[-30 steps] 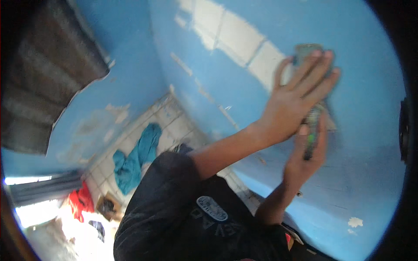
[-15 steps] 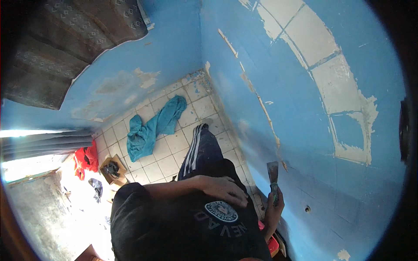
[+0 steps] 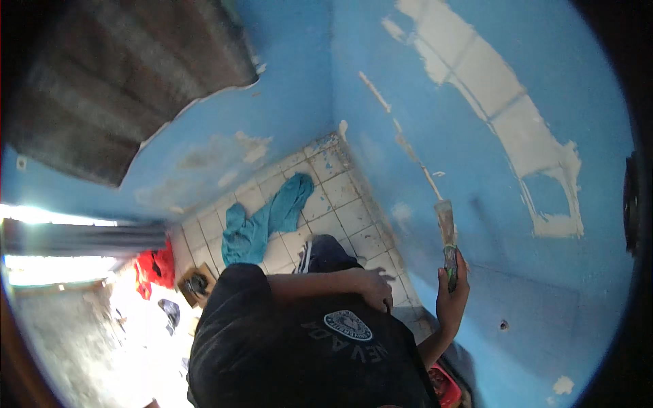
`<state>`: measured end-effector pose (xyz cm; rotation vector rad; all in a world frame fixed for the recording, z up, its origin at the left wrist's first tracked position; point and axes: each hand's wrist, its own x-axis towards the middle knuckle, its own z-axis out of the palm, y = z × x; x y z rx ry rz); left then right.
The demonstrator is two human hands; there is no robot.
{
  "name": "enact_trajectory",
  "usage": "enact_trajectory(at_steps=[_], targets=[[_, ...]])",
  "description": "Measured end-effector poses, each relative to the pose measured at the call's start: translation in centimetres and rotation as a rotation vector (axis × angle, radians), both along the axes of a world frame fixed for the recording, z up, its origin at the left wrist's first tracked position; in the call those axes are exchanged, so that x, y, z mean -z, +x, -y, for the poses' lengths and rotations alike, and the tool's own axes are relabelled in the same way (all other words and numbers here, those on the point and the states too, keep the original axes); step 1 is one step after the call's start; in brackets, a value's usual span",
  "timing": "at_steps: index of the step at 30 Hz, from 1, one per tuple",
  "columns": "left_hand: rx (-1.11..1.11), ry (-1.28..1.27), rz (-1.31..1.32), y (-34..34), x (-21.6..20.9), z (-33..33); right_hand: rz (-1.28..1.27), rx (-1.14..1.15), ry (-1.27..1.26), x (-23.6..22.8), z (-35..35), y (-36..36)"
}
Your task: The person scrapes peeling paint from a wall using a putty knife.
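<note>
A pale oval badge (image 3: 348, 325) with small lettering around its emblem sat on the front of the black shirt (image 3: 272, 353), and larger, dull grey letters ran across the cloth beside it. The scraper (image 3: 447, 234) had a worn, brownish-grey blade, broad at its far end and narrowing toward a dark handle marked with green. It was at the right, in front of the blue wall (image 3: 544, 285), its blade pointing away from the person toward the near end of a thin, pale scraped line (image 3: 405, 146); whether blade and wall touched could not be told.

The right hand (image 3: 452, 299) was closed around the handle, fingers and thumb wrapped on it, with the forearm coming up from the near right. The left arm lay bent across the front of the body, and the left hand (image 3: 374, 289) hung by the shirt with its fingers pointing down to the right; its palm was hidden, so how far it was open, or whether it held anything, could not be told. Farther off, a teal cloth (image 3: 246, 231) lay crumpled on the tiled floor (image 3: 333, 190).
</note>
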<state>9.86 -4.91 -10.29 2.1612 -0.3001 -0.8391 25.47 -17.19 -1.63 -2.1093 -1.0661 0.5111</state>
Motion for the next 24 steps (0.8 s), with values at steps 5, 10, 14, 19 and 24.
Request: enact_trajectory(at_steps=[5, 10, 14, 19, 24], targets=[[-0.202, 0.215, -0.096, -4.3, -0.4, -3.2, -0.059, -0.007, -0.062, 4.5, 2.3, -2.2], [-0.466, 0.09, 0.015, -13.8, -0.4, -7.0, 0.095, -0.247, -0.286, 3.6, -3.3, -6.6], [-0.911, 0.348, -0.04, -23.5, 0.1, -9.0, 0.15, -0.426, -0.36, 2.1, -11.0, -12.3], [-1.354, 0.65, -0.288, -36.2, 1.9, -11.4, 0.066, -0.717, -0.424, 1.9, -18.8, -21.3], [-1.731, 0.706, -0.444, -46.2, 1.5, -8.3, 0.103, -0.985, -0.535, 1.6, -23.1, -29.3]])
